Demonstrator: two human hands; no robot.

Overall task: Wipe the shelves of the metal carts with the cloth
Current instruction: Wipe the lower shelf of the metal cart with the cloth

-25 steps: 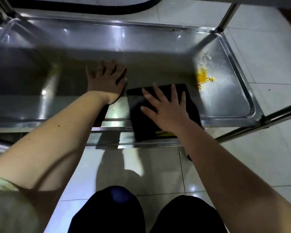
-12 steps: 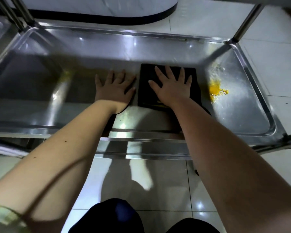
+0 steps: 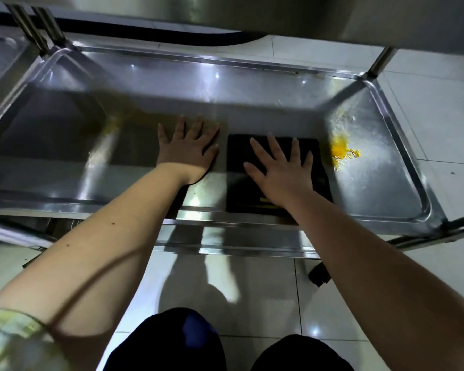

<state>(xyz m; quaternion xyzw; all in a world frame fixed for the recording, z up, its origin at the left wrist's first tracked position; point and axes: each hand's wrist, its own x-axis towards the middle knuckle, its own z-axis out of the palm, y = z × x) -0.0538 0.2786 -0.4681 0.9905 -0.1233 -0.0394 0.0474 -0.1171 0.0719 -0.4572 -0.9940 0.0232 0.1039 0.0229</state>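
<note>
Upper limbs: the left hand [image 3: 188, 151], at the centre of the frame, and the right hand [image 3: 281, 172], just right of centre, are bare. The left forearm [image 3: 113, 236], reaching from the lower left corner, and the right forearm [image 3: 373, 263], reaching from the lower right edge, are bare along their visible length.

Sleeve: a short pale green-and-yellow patterned fabric sleeve [image 3: 8, 341] covers the left upper arm in the lower left corner. The pattern is blurred.

Legs: black fabric trousers [image 3: 172, 344] appear as two rounded shapes at bottom centre. The left-hand shape carries a blue sheen.
</note>
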